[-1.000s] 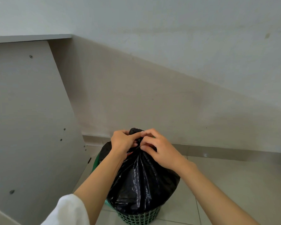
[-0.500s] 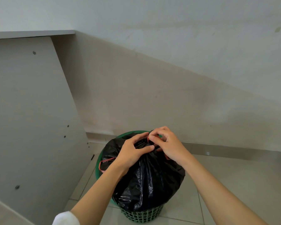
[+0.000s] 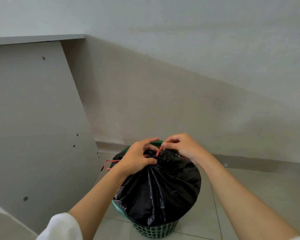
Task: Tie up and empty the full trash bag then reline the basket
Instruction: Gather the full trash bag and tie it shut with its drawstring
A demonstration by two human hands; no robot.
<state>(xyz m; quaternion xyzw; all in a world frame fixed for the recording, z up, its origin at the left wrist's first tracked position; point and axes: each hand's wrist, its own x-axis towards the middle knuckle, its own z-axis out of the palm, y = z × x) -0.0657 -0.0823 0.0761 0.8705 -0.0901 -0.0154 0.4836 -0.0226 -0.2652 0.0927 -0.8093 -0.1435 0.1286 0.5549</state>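
Observation:
A full black trash bag (image 3: 161, 191) bulges out of a green mesh basket (image 3: 154, 231) on the floor. Its top is gathered into a bunch. My left hand (image 3: 137, 160) clamps the gathered neck of the bag between thumb and fingers. My right hand (image 3: 182, 148) pinches a thin red drawstring (image 3: 158, 151) just above the bunch. A loop of the same red drawstring (image 3: 107, 164) sticks out at the bag's left side. The knot itself is hidden under my fingers.
A grey desk side panel (image 3: 33, 122) stands close on the left of the basket. A pale wall with a skirting board (image 3: 249, 161) runs right behind it. Tiled floor (image 3: 258, 196) stretches to the right.
The bag's neck has dropped from a raised bunch to lie low on the bag. My right hand has shifted right and now pinches the red drawstring. The left loop has come into view.

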